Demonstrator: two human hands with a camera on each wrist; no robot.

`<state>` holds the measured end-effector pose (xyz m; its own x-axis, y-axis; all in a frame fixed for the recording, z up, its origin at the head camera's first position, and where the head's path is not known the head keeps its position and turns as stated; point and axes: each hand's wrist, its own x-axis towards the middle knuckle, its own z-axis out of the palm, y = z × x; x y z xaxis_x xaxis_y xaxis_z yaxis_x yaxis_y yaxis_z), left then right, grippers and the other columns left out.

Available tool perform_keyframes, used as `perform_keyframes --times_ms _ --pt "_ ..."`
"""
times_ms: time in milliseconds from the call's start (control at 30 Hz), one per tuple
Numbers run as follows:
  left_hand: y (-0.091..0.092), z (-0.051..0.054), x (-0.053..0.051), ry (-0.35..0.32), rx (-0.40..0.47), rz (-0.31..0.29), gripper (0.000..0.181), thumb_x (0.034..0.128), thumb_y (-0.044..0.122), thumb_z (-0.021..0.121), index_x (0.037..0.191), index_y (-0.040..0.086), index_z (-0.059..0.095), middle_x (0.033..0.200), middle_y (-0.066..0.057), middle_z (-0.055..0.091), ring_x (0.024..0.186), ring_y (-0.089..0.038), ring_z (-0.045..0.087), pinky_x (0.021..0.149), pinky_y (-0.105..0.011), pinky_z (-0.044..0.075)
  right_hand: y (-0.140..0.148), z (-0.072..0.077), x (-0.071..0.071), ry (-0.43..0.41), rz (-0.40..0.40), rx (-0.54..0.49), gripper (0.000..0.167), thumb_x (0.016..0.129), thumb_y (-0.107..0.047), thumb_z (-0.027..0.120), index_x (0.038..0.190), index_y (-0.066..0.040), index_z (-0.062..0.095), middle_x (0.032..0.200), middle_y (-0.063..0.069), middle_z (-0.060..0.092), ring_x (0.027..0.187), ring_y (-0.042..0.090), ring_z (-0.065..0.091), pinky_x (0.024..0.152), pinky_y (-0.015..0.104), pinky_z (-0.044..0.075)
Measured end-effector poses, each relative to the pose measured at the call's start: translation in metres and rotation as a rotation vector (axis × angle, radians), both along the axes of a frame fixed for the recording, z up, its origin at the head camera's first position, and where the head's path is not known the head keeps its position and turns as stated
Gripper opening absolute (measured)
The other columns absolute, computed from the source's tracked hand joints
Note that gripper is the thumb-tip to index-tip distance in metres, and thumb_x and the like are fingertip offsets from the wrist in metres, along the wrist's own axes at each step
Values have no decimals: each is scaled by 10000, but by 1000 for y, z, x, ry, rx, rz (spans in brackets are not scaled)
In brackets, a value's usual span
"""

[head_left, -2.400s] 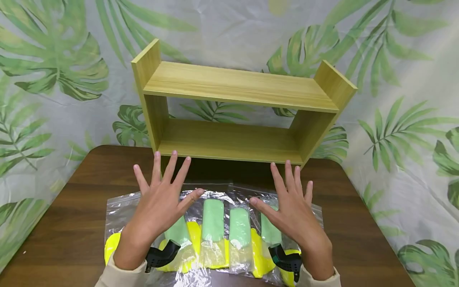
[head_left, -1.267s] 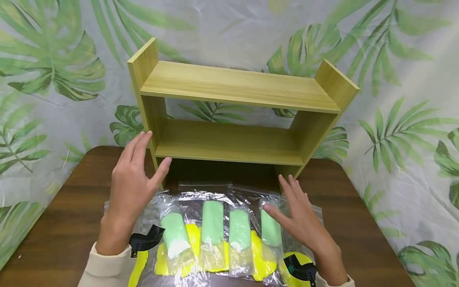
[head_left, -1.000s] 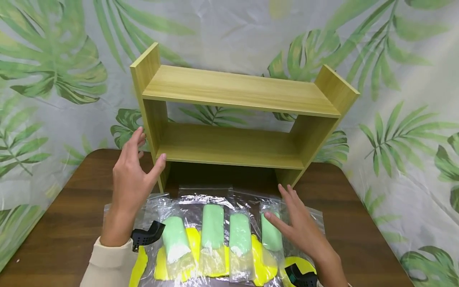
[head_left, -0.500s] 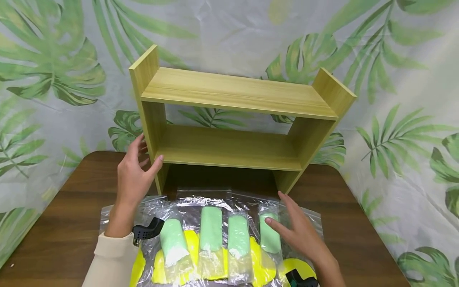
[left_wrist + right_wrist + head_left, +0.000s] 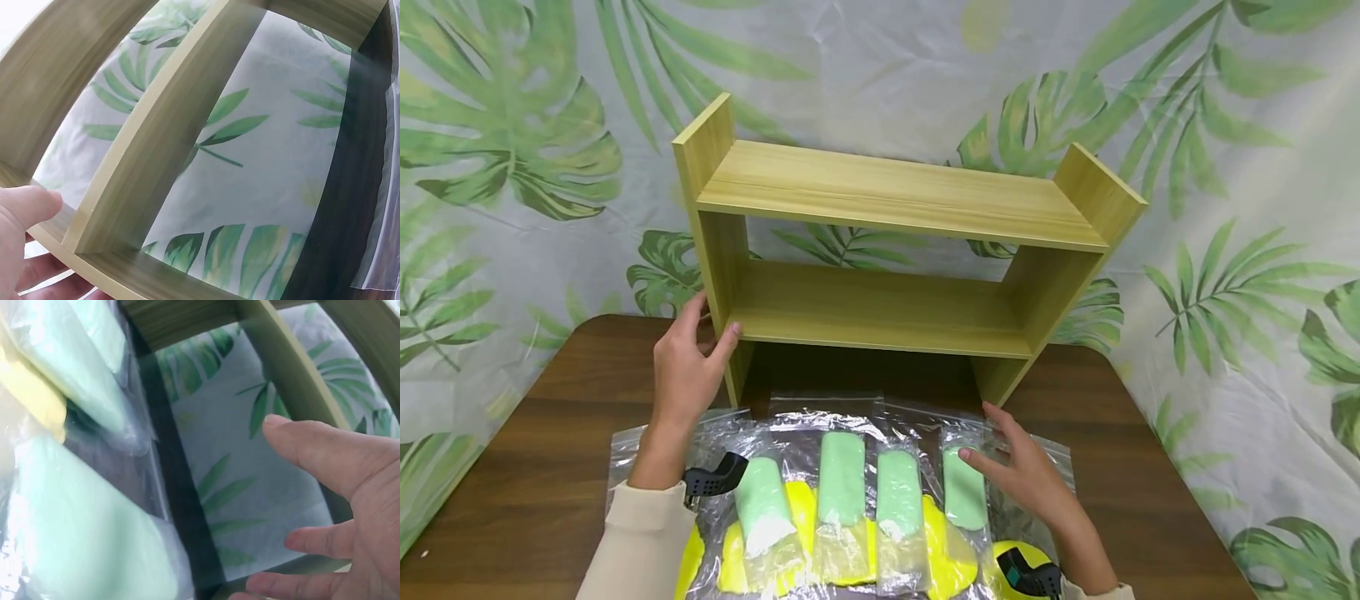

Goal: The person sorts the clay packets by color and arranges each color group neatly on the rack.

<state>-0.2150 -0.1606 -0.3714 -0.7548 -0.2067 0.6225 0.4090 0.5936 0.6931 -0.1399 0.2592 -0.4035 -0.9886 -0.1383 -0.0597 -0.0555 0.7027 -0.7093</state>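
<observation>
A light wooden shelf unit stands at the back of the table. My left hand grips its left side panel, thumb on the inner side and fingers outside. My right hand is low by the right panel's foot, fingers spread and slightly bent, holding nothing; whether a fingertip touches the panel I cannot tell. In front of the shelf lie clear zip bags with green pieces and yellow pieces. In the right wrist view, the right hand is beside the shelf opening.
The dark wooden table reaches out on both sides of the bags. Behind it hangs a leaf-patterned cloth. Black devices are strapped at both wrists.
Both hands were spread over the bags. The left moved up and left, then closed round the shelf's left panel; the right moved down and right, to the right panel's foot.
</observation>
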Motion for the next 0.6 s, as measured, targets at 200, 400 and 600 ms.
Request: perform_keyframes --times_ms 200,400,600 --pt "0 -1 -1 6 -12 15 448 921 113 654 1340 21 526 1206 -182 627 996 -310 660 681 -45 433 3 -6 -6 -56 -30 18 840 878 -516 650 1508 -124 255 1453 261 389 1260 450 463 957 542 429" --pt "0 -3 -2 9 -39 33 415 930 93 636 1325 14 532 1165 -194 642 961 -320 668 688 -366 555 6 -13 -10 -66 -53 63 787 899 -430 663 1492 -78 283 1399 260 456 1238 418 493 935 534 442" --pt "1 -5 -1 10 -55 55 395 944 98 615 1316 0 527 1109 -228 649 941 -354 658 684 -482 541 7 -21 -11 -55 -67 58 765 880 -373 706 1464 -50 334 1319 253 524 1175 396 547 895 498 476"
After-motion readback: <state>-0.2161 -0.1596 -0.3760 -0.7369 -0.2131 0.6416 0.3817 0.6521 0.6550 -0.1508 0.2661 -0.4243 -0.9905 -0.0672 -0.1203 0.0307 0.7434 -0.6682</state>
